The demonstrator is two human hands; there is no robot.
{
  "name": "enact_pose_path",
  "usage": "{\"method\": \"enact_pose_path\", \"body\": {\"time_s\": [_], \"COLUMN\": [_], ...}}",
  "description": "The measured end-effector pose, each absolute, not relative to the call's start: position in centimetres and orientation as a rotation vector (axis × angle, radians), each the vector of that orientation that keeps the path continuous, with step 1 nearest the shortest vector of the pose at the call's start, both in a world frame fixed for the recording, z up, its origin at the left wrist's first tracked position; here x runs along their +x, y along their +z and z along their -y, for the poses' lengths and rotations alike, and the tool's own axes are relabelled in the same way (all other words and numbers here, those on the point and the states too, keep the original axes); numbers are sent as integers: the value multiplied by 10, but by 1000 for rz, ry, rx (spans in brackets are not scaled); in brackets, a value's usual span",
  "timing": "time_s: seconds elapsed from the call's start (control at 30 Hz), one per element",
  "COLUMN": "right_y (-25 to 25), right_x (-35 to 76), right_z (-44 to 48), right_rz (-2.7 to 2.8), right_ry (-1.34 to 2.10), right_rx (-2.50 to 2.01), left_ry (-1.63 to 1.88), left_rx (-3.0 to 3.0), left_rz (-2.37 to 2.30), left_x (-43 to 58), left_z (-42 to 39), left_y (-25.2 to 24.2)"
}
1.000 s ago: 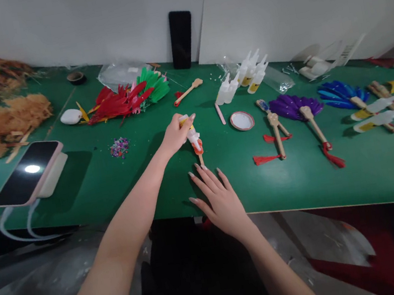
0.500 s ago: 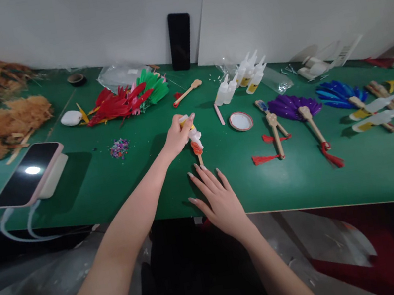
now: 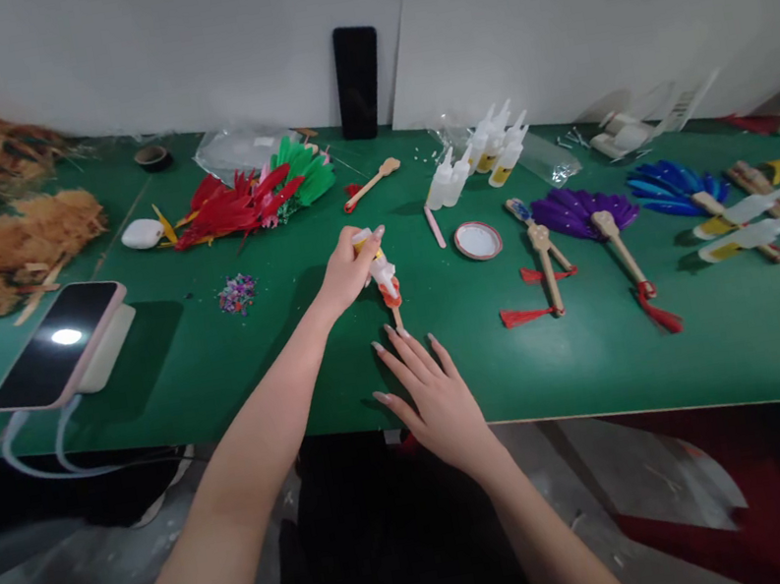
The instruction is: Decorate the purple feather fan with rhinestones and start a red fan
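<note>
My left hand (image 3: 345,269) is closed round a small white glue bottle (image 3: 379,272) with a yellow label, its nozzle pointing down onto a small wooden fan handle (image 3: 398,315) that carries an orange patch. My right hand (image 3: 430,390) lies flat on the green table (image 3: 298,367) just in front, fingers spread, with the fingertips pressing the near end of the handle.
Red and green feathers (image 3: 246,196) lie at the back left, a pile of sequins (image 3: 237,293) and a phone (image 3: 58,342) on a charger to the left. Right of my hands are glue bottles (image 3: 479,157), a round lid (image 3: 478,239) and finished purple (image 3: 583,215) and blue (image 3: 675,184) feather fans.
The glue bottle's nozzle has shifted very slightly over the handle. Both hands stay in place.
</note>
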State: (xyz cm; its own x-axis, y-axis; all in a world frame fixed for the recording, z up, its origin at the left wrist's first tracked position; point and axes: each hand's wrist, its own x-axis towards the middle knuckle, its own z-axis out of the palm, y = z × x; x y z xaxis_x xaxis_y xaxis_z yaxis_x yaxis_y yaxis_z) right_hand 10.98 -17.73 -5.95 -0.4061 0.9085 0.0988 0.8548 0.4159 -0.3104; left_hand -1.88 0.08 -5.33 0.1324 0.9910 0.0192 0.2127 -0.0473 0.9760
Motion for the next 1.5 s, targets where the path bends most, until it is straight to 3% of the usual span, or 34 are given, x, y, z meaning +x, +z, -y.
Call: {"method": "enact_pose_path", "body": {"time_s": [0.43,1.5], "right_y": [-60,-59], "right_x": [110,110], "right_z": [177,177], "right_rz": [2420,2401], "right_ry": [315,338], "right_rx": [-1541,-1532], "left_ry": [1172,1093], "left_rx": [1455,1518], "left_rz": [-1360,-1229], "left_x": [-22,-22], "left_z": [-1,-6], "left_y": [-55,-54]}}
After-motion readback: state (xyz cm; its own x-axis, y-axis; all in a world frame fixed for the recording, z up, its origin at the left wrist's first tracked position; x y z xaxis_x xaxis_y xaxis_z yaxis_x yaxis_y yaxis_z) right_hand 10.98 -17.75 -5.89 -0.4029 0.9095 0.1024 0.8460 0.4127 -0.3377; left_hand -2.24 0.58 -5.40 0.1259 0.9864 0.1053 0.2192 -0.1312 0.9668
